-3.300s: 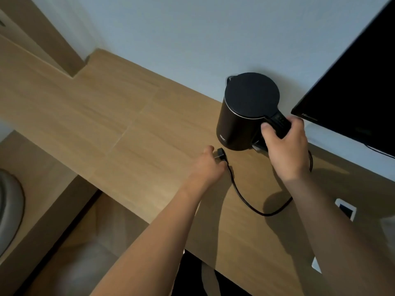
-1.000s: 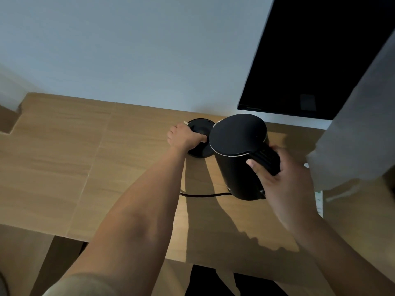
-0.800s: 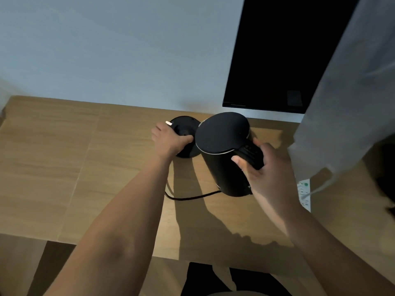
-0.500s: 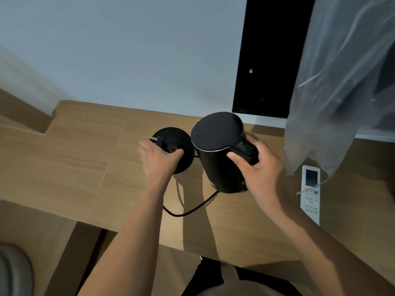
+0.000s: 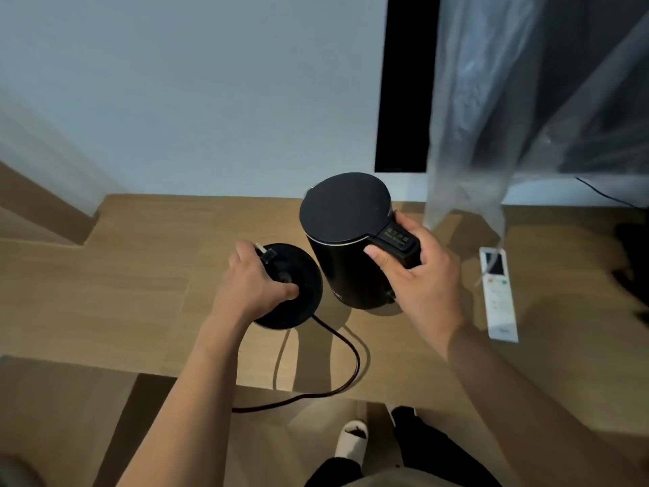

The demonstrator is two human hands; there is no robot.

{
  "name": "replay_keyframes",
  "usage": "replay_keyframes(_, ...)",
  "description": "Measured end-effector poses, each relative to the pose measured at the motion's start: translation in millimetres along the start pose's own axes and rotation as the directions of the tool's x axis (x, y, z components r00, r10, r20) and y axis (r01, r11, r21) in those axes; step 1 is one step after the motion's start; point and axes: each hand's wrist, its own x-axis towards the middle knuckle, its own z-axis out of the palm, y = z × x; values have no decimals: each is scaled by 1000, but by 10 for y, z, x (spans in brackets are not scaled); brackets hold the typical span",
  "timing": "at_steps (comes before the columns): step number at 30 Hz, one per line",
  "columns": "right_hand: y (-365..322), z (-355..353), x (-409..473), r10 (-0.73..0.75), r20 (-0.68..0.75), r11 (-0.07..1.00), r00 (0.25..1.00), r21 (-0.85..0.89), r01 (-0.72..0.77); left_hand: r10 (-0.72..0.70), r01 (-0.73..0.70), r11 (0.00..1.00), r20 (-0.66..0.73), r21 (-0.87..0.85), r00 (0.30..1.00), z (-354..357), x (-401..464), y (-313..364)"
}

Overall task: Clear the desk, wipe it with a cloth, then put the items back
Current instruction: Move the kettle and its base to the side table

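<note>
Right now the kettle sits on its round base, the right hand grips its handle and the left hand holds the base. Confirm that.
Not quite. In the head view the kettle stands beside its round base, not on it. The right hand does grip the handle, and the left hand holds the base.

The left hand [image 5: 253, 282] covers part of the base [image 5: 295, 286], and the cord [image 5: 337, 346] disappears behind that forearm. Remote [image 5: 498, 293] buttons are too blurry to read, TV [image 5: 404, 82] is cut off up top.

Black screen [image 5: 402, 82] on wall; sheer curtain [image 5: 491, 100] hanging before it; slippered foot [image 5: 351, 441] below
</note>
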Motion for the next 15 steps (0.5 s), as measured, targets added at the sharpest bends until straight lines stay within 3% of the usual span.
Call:
replay_keyframes(7,39,-329,-786,136,-133,985,982,-89,-148,106,-153,981,326,121,939,312,-255,185)
replay_keyframes(11,164,-675,-1225,235,-272,969,933,-12,-248,171,-251,957,418,144,892,613,-543,466)
replay_keyframes(15,344,-1078,-1713,298,-462,954,836,115,-277,264,-365,918,445,156,856,958,-914,836)
